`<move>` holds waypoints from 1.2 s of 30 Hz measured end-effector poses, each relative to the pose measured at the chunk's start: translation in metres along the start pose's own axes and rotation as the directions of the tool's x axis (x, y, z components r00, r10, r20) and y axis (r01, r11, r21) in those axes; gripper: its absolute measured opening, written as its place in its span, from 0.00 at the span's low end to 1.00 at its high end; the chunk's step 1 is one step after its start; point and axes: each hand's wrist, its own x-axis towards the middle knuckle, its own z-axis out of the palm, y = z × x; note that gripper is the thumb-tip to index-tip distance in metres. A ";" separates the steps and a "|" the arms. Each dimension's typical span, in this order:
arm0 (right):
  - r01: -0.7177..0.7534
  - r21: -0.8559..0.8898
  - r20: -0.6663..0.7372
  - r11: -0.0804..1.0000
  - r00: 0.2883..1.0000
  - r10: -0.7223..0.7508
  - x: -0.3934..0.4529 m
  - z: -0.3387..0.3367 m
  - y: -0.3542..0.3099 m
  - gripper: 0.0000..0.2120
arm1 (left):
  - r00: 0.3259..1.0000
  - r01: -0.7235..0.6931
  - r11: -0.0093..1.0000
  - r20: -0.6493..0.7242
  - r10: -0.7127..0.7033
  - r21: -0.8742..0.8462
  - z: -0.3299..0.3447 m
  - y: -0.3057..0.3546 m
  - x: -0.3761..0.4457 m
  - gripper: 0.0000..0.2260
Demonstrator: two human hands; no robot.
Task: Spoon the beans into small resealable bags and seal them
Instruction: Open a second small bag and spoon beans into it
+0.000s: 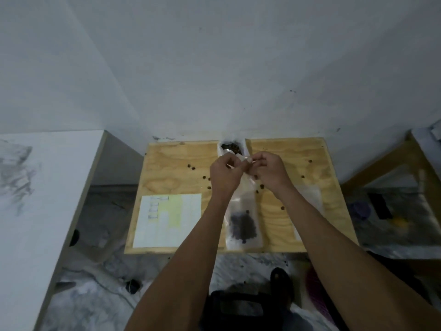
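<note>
Plywood table [167, 168] carries one bean-filled bag [243, 223], its top pinched by both hands' fingers [241, 161].

a table [167, 173] stood against the wall [214, 68]. at its far edge, in the middle, sat an open bag of beans [231, 147] with a spoon [228, 152] in it. just before that bag the left hand [225, 174] and right hand [268, 172] met, pinching the top of a small bag [243, 225] that hung down toward the near edge, beans in its lower part. a sheet of paper [167, 220] lay at the near left. loose beans [192, 167] lay scattered over the middle. more small bags [310, 194] lay to the right, partly under the right forearm.
</note>
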 end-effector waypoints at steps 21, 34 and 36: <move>0.270 -0.383 0.027 0.884 0.959 -0.281 -0.002 0.026 0.001 0.08 | 0.993 0.104 0.993 0.063 -0.101 -0.052 -0.020 0.007 0.007 0.06; 0.205 -0.433 -0.074 0.878 0.962 -0.262 0.001 0.036 0.007 0.14 | 0.987 0.135 0.989 0.076 -0.139 0.056 -0.020 0.013 0.005 0.13; 0.219 -0.456 -0.082 0.863 0.955 -0.285 0.000 0.038 0.007 0.15 | 0.986 0.147 0.987 0.069 -0.151 0.063 -0.020 0.017 0.005 0.10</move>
